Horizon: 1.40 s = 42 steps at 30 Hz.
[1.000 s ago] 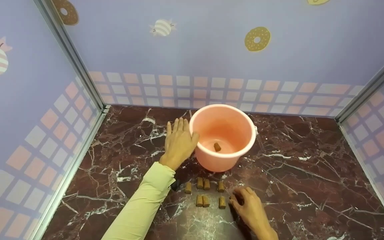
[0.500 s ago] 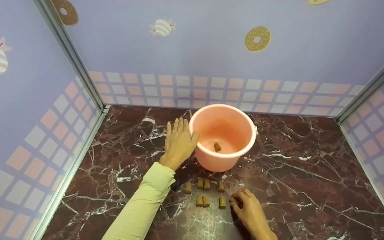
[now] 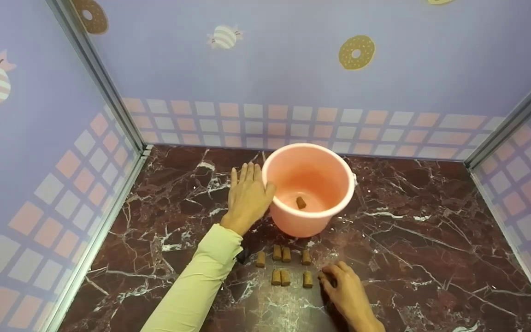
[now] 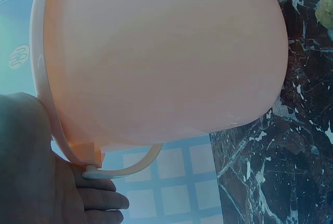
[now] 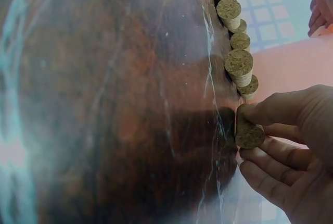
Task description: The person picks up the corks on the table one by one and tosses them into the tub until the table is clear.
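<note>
A pink bucket stands upright on the dark marbled surface, with one cork lying inside. My left hand rests against the left side of its rim, fingers straight and thumb over the edge. In the left wrist view, the palm touches the rim beside the bucket's handle. My right hand pinches a cork between thumb and fingers, low at the surface; in the head view that cork is mostly hidden by the fingers. Several more corks stand in two loose rows just left of this hand.
Behind the bucket rises a purple patterned wall, close to its far side. Side walls with metal corner strips bound the marbled surface on the left and right.
My right fingers have shifted very slightly around the cork. The left hand, the bucket and the standing corks keep their places.
</note>
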{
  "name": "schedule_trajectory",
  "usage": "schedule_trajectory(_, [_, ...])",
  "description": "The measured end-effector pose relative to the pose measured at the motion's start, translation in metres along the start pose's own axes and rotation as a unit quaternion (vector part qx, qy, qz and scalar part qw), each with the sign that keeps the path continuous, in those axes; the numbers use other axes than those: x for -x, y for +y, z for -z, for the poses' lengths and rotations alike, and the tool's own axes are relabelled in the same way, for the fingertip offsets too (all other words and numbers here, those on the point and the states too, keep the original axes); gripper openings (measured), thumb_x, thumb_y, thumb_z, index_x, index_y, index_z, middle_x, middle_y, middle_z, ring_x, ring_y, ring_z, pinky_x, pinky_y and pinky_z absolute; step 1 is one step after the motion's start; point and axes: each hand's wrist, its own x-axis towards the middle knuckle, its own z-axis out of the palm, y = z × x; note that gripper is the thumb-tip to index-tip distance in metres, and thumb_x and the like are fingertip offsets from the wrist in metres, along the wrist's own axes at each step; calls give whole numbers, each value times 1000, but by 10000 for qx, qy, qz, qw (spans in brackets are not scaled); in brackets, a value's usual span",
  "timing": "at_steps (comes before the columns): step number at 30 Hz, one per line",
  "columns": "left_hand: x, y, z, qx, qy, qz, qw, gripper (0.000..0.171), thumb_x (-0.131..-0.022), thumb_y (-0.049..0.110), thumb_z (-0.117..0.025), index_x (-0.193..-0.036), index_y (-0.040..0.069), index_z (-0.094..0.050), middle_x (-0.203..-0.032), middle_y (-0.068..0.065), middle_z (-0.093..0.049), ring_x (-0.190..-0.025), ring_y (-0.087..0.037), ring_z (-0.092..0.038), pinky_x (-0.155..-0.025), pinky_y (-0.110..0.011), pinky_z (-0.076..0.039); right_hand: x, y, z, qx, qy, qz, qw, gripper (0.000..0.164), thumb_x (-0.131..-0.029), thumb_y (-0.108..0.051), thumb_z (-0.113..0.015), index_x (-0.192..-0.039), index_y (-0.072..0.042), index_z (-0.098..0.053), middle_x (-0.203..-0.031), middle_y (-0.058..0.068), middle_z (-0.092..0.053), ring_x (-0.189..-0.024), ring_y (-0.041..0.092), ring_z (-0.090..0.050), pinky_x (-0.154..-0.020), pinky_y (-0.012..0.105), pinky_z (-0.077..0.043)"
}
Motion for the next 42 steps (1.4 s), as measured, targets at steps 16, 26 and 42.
schedule_trajectory(16, [0, 1, 1, -82, -54, 25, 9999, 71, -111, 41, -36, -162, -8, -28, -169, -24, -24, -160, -36, -16, -129, -49, 7, -7, 4, 5, -31, 264, 171, 9995, 20, -78, 8, -86, -93, -2, -77, -88, -1, -66, -78, 17, -65, -70, 37, -60])
schedule_trajectory(26, [-1, 2, 1, -69, -78, 23, 9999, 71, -112, 42, -36, -162, -8, -28, -169, -25, -24, -160, -37, -16, -129, -49, 7, -17, 3, 12, -142, 214, 52, 9997, 19, -81, 8, -86, -96, -1, -78, -89, 1, -66, -78, 19, -69, -69, 33, -63])
schedule_trajectory(42, [0, 0, 1, -228, -34, -52, 9997, 74, -110, 45, -30, -161, -9, -30, -168, -26, -26, -159, -38, -19, -130, -50, 3, -41, -4, 27, -188, 794, 826, 9932, 27, -73, 15, -86, -94, 1, -76, -88, 6, -67, -75, 25, -68, -67, 41, -61])
